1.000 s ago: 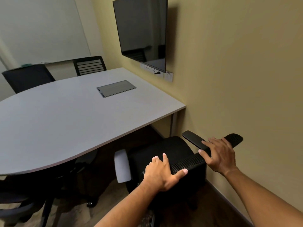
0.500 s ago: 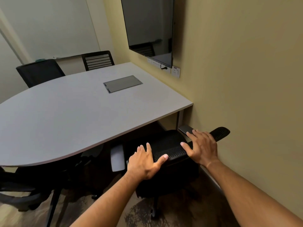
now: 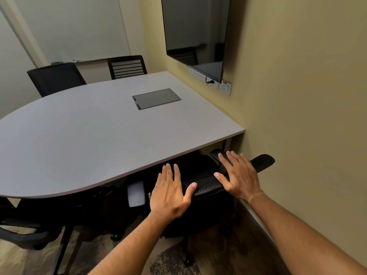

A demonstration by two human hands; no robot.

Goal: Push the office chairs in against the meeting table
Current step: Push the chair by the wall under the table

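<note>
Both hands flat, fingers spread, gripping nothing: our left hand (image 3: 170, 193) and right hand (image 3: 239, 175) press the mesh chair back (image 3: 208, 184), now tucked further under the meeting table (image 3: 99, 135) at 5 o'clock.

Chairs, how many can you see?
4: the mesh chair under both hands by the wall, a dark chair and a slatted chair beyond the table, and one at lower left. Others may be hidden.
</note>
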